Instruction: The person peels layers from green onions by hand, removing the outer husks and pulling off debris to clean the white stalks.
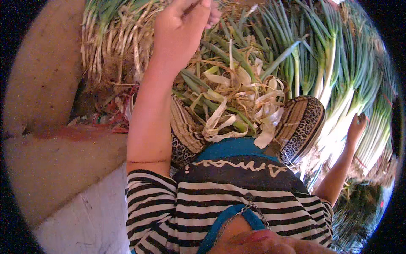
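Observation:
My left hand (pixel 180 30) is at the top edge of the view, fingers curled and partly cut off. It is above loose green onions (pixel 130 41) with dirty pale stems and roots. Whether anything is in its grip is hidden. On the far right, my right hand (pixel 356 127) is bent beside the white stems of a bundle of green onions (pixel 342 104). Its fingers are small and blurred, so I cannot tell whether they grip a stem. Between my feet lies a heap of peeled onion skins and leaves (pixel 234 95).
Patterned slippers (pixel 299 127) flank the heap. More bundled green onions (pixel 376 136) line the right side, bound with red ties. Reddish strands (pixel 111 116) lie near my left foot. Brown boards or sheets (pixel 41 79) and a pale flat surface (pixel 85 216) are on the left.

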### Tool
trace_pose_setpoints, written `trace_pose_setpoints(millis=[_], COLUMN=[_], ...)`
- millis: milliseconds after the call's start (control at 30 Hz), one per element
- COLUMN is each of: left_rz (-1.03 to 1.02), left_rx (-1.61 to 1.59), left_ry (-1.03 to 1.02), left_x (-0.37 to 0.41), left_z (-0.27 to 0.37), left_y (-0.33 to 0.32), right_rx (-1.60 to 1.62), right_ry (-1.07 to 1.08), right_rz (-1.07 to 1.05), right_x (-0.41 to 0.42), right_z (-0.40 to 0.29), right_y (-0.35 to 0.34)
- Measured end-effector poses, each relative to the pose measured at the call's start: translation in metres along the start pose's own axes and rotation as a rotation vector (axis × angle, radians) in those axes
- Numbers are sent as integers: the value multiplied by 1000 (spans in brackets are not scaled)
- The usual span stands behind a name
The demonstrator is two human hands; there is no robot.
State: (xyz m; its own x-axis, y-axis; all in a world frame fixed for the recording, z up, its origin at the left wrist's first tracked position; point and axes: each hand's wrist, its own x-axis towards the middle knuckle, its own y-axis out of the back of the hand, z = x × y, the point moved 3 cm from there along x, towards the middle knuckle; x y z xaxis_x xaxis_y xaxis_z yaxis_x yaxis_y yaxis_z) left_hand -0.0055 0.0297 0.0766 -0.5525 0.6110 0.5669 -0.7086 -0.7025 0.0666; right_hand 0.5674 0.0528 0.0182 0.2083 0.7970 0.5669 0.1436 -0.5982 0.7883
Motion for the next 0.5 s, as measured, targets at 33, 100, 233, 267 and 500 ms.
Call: trace_pose_setpoints(millis=[33,100,233,267,500], left_rz=[32,95,-764,-842,-1081], left_rx=[43,146,-89,-77,33], left_ry=[-36,-100,42,41,-249], left_x=[0,0,-22,-29,-94], left_z=[-4,-17,-26,-19,-3], left_y=[-3,-9,2,-1,-12], right_rx=[164,423,334,381,617], right_ry=[76,126,502,640,913], right_rz=[-49,-132,-382,-504,-1033], right_x=[2,-6,-21,-25,-92], right_z=[-15,-73,-233,-264,-424], right_y=[-17,-56,-74,-87,-191])
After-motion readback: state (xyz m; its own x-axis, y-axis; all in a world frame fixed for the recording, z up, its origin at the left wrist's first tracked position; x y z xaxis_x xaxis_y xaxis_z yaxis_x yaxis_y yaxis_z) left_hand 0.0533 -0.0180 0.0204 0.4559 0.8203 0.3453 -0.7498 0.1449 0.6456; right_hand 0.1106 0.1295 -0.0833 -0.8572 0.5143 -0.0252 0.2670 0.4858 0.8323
